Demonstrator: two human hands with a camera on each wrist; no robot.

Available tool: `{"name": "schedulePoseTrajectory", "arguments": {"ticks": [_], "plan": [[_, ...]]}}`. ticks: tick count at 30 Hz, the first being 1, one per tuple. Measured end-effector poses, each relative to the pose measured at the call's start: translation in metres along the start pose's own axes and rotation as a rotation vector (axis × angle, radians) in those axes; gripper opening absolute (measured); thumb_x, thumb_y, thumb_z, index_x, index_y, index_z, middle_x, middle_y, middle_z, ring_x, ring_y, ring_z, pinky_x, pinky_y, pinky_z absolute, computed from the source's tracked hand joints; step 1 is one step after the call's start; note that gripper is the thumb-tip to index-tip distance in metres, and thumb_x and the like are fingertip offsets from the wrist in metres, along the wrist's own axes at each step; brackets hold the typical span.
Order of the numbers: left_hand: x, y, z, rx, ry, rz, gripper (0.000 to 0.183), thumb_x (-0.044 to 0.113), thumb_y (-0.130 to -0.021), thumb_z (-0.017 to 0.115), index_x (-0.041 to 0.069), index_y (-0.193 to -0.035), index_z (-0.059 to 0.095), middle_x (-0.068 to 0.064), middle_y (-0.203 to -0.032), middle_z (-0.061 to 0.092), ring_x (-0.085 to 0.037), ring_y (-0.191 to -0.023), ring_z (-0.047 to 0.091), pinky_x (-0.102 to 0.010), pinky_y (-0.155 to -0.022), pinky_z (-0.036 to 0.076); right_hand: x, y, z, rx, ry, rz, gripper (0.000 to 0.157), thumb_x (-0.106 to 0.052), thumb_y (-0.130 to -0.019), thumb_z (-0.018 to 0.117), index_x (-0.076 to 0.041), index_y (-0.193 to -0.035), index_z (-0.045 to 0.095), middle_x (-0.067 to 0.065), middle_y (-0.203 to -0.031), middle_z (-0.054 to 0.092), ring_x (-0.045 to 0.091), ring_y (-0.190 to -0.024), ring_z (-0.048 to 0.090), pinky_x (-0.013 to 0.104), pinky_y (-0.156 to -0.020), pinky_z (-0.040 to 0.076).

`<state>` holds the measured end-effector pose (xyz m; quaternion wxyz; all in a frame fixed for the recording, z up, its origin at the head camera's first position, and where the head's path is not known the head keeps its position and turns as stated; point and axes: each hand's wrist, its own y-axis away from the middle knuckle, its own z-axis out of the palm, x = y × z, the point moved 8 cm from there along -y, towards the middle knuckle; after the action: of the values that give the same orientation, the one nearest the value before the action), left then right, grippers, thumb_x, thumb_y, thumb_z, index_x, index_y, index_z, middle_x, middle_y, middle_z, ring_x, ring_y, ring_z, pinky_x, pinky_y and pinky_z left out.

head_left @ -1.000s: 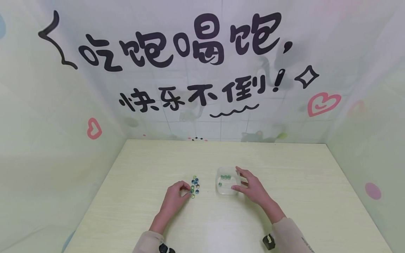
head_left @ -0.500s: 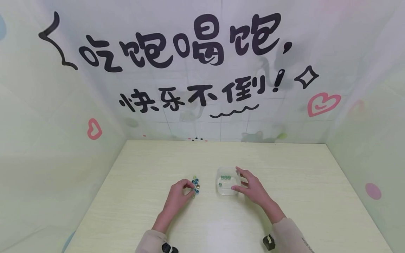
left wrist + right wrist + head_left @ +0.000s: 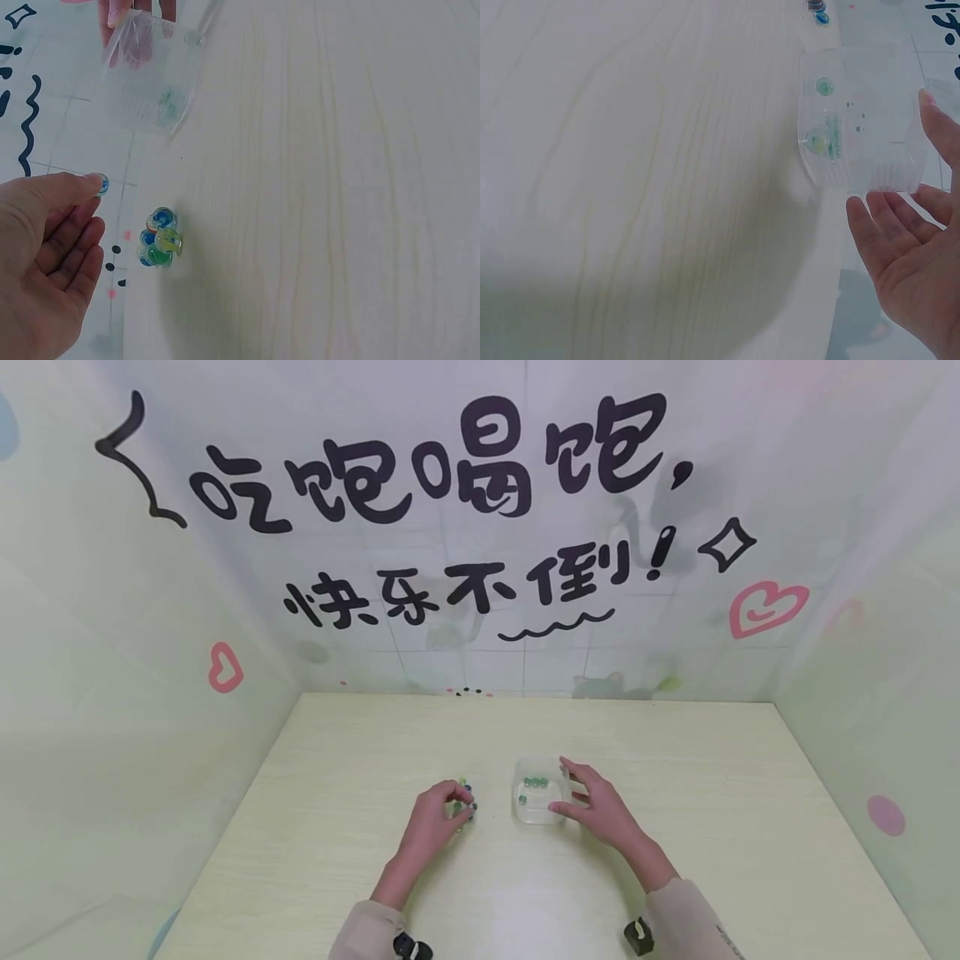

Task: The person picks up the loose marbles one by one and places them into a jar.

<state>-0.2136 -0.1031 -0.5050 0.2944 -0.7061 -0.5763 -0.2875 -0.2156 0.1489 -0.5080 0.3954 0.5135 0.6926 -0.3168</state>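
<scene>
My left hand (image 3: 432, 817) pinches a clear blue-streaked glass marble (image 3: 103, 184) between thumb and fingertips. Just by it on the table lies a small cluster of marbles (image 3: 160, 238) in blue, green and yellow, partly hidden by the fingers in the head view. To the right stands a clear plastic box (image 3: 534, 815), open at the top. Several green marbles (image 3: 535, 782) lie inside it. My right hand (image 3: 598, 803) holds the box at its right side, thumb at the near edge and fingers along the far side.
The pale wood-grain table (image 3: 645, 743) runs back to a printed cloth wall (image 3: 480, 543) with black lettering. Cloth walls also rise at the left and right. Each sleeve has a black wrist strap (image 3: 638, 935) near it.
My left hand has moved a little to the right, over the marble cluster, and now covers more of it. The right hand and the box have stayed in place.
</scene>
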Motion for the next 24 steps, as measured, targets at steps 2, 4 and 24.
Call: {"name": "schedulePoseTrajectory", "arguments": {"ticks": [2, 4, 24], "plan": [[0.004, -0.001, 0.001, -0.003, 0.007, 0.007, 0.013, 0.007, -0.086, 0.076, 0.013, -0.093, 0.068, -0.003, -0.098, 0.070, -0.025, -0.103, 0.066, -0.045, -0.096, 0.056, 0.000, 0.000, 0.000, -0.002, 0.001, 0.003, 0.078, -0.023, -0.089, 0.075, 0.002, -0.151, 0.035, 0.027, -0.146, 0.046, 0.044, -0.137, 0.044, 0.049, -0.106, 0.050], [0.008, -0.002, 0.002, -0.005, 0.012, 0.016, 0.012, 0.007, -0.086, 0.075, 0.012, -0.094, 0.068, -0.003, -0.096, 0.070, -0.025, -0.101, 0.066, -0.045, -0.095, 0.057, 0.000, 0.000, 0.000, -0.004, 0.005, 0.007, 0.078, -0.024, -0.089, 0.075, 0.002, -0.151, 0.035, 0.027, -0.147, 0.045, 0.044, -0.137, 0.044, 0.048, -0.106, 0.050], [0.038, -0.015, 0.015, -0.024, 0.002, 0.077, 0.011, 0.008, -0.087, 0.075, 0.013, -0.094, 0.068, -0.003, -0.097, 0.070, -0.024, -0.100, 0.066, -0.044, -0.085, 0.059, 0.000, 0.001, 0.001, 0.009, 0.015, -0.035, 0.079, -0.025, -0.088, 0.076, 0.003, -0.151, 0.035, 0.028, -0.146, 0.046, 0.046, -0.136, 0.045, 0.049, -0.104, 0.052]]}}
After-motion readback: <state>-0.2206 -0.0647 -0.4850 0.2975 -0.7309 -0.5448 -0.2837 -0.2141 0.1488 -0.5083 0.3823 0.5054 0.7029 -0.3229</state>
